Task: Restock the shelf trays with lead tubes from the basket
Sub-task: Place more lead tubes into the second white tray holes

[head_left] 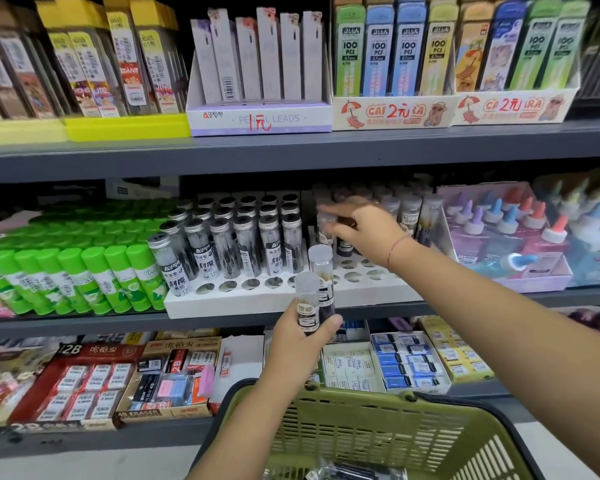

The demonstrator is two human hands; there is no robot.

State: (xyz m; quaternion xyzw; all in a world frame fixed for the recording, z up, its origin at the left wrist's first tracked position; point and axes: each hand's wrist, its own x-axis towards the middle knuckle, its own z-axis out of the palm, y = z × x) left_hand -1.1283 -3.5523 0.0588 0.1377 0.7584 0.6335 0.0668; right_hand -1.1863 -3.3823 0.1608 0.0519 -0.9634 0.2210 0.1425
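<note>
My left hand (pixel 297 344) grips two clear lead tubes (pixel 314 289) upright, just in front of the middle shelf. My right hand (pixel 357 226) reaches over the right white tray (pixel 361 285) and pinches a lead tube (pixel 324 225) above its back rows; the motion blurs it. The left white tray (pixel 222 297) holds several silver-capped lead tubes (pixel 243 237), with its front row of holes bare. The green basket (pixel 378 431) sits at the bottom, with more lead tubes (pixel 347 471) lying in it.
Green glue sticks (pixel 77 271) stand left of the trays, and glue bottles with coloured caps (pixel 510 230) stand to the right. The upper shelf carries boxes of pencil leads (pixel 260 98). Eraser boxes (pixel 118 375) fill the lower shelf.
</note>
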